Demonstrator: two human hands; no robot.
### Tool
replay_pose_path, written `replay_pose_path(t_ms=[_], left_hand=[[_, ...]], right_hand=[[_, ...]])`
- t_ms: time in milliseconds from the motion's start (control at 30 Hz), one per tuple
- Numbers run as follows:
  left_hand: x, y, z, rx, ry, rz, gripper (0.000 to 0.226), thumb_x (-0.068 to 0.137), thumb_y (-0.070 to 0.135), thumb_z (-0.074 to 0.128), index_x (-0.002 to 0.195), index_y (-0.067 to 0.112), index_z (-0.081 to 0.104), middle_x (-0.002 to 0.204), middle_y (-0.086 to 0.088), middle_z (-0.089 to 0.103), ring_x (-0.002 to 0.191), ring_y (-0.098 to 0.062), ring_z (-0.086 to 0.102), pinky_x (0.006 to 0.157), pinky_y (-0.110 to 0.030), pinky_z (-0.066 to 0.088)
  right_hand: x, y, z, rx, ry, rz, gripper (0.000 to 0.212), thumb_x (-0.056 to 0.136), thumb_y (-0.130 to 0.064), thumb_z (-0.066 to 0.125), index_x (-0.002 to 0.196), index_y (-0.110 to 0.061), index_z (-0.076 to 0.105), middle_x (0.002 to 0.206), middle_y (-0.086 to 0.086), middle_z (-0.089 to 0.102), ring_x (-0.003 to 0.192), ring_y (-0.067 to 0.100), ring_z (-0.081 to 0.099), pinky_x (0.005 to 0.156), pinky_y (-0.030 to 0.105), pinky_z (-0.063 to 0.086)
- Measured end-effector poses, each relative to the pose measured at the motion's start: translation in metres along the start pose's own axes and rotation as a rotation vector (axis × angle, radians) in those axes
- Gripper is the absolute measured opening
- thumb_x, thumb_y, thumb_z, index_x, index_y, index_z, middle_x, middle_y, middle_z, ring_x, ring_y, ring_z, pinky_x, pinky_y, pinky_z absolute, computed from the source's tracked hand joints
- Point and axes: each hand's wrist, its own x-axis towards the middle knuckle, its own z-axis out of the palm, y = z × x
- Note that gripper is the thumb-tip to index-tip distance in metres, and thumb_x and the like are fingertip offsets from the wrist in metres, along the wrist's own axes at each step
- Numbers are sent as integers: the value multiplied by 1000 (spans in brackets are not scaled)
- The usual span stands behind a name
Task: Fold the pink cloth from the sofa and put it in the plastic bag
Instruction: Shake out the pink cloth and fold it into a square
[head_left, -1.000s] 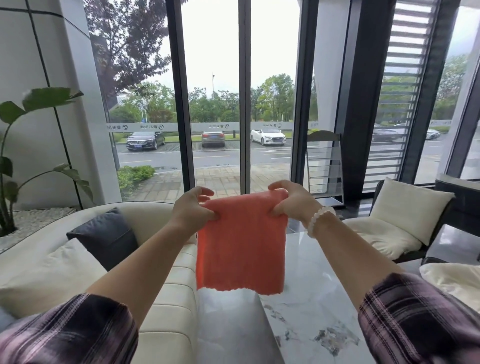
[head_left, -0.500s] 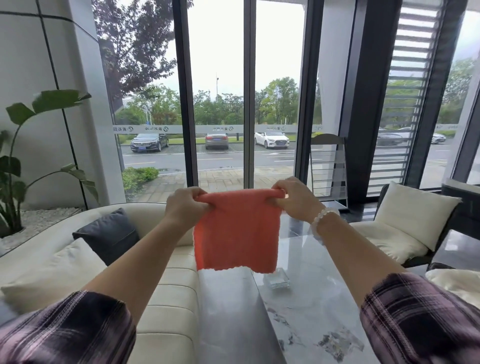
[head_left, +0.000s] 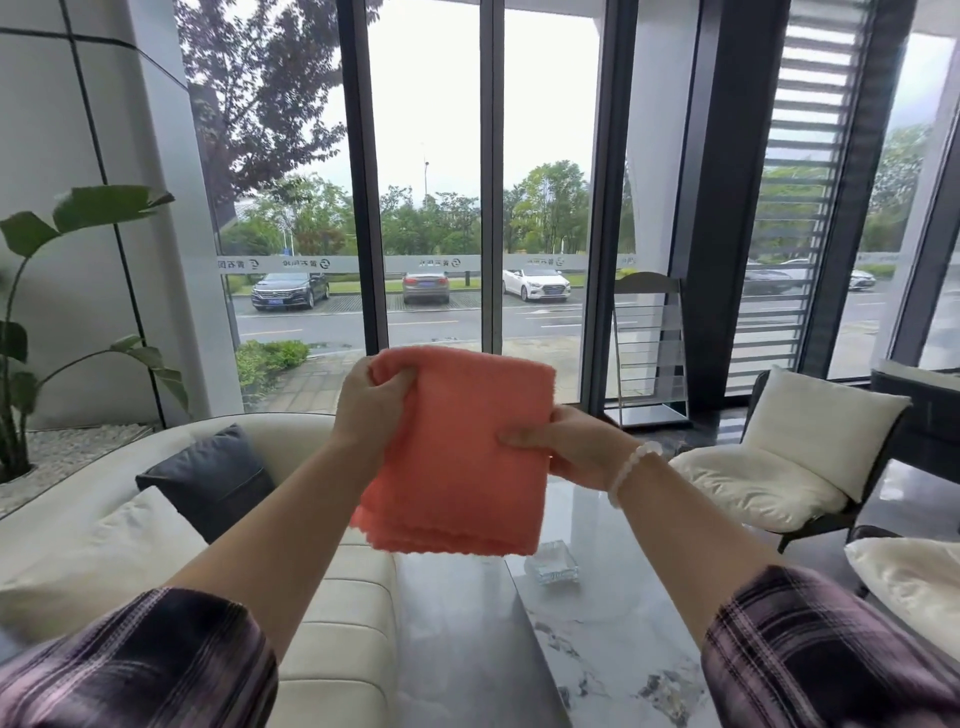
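purple plaid sleeves (head_left: 135, 660), white bead bracelet (head_left: 631, 470)

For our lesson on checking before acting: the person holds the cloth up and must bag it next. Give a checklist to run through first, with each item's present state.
1. Left hand grips the pink cloth at its top left corner: ok.
2. Right hand pinches the cloth's right edge: ok.
3. Cloth is folded into layers: ok, stacked edges show at the bottom.
4. Cloth hangs clear of the marble table: ok.
5. Glass ashtray lies out of the way: not ok, it sits just below the cloth.
6. Plastic bag is located and open: cannot tell, none is in view.
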Motion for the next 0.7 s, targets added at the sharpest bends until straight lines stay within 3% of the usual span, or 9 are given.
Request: replay_pose_path(t_ms=[167, 233, 367, 500, 600, 700], left_hand=[[13, -15, -5, 13, 12, -32, 31, 78, 27, 70, 104, 9, 65, 106, -17, 69, 99, -33, 65, 92, -49, 51], [18, -25, -4, -42, -49, -107, 25, 76, 28, 74, 96, 15, 66, 102, -16, 70, 90, -30, 67, 84, -43, 55], [35, -53, 5, -101, -216, -206, 37, 68, 26, 80, 102, 20, 66, 94, -6, 75, 82, -20, 71, 62, -29, 56], [63, -90, 17, -32, -397, -315, 41, 63, 23, 82, 101, 20, 69, 93, -3, 78, 84, -21, 74, 71, -34, 57], [94, -121, 37, 27, -340, -277, 23, 69, 10, 77, 90, 19, 71, 79, 2, 78, 75, -17, 72, 61, -26, 56], [134, -154, 67, 96, -308, -252, 16, 70, 11, 76, 80, 22, 70, 70, 7, 75, 71, -15, 70, 59, -25, 53]], right_hand=[[15, 15, -1, 105, 111, -58, 34, 78, -11, 74, 110, -12, 62, 109, 6, 71, 100, 23, 68, 83, 36, 56], [23, 15, -5, 70, 127, -87, 32, 81, -10, 72, 111, -13, 62, 109, 6, 71, 98, 22, 69, 79, 33, 57], [42, 15, -19, 21, 148, -137, 38, 82, -9, 69, 119, -12, 60, 112, 7, 69, 102, 24, 67, 85, 35, 56], [72, 24, -45, 2, 217, -129, 39, 83, -11, 69, 121, -11, 59, 112, 8, 69, 102, 26, 66, 87, 37, 55], [107, 37, -71, -97, 292, -117, 37, 83, -15, 70, 118, -13, 61, 114, 8, 69, 104, 27, 66, 92, 42, 53], [156, 54, -104, -277, 373, -88, 32, 79, -23, 73, 109, -20, 62, 103, 1, 70, 96, 22, 67, 82, 36, 55]])
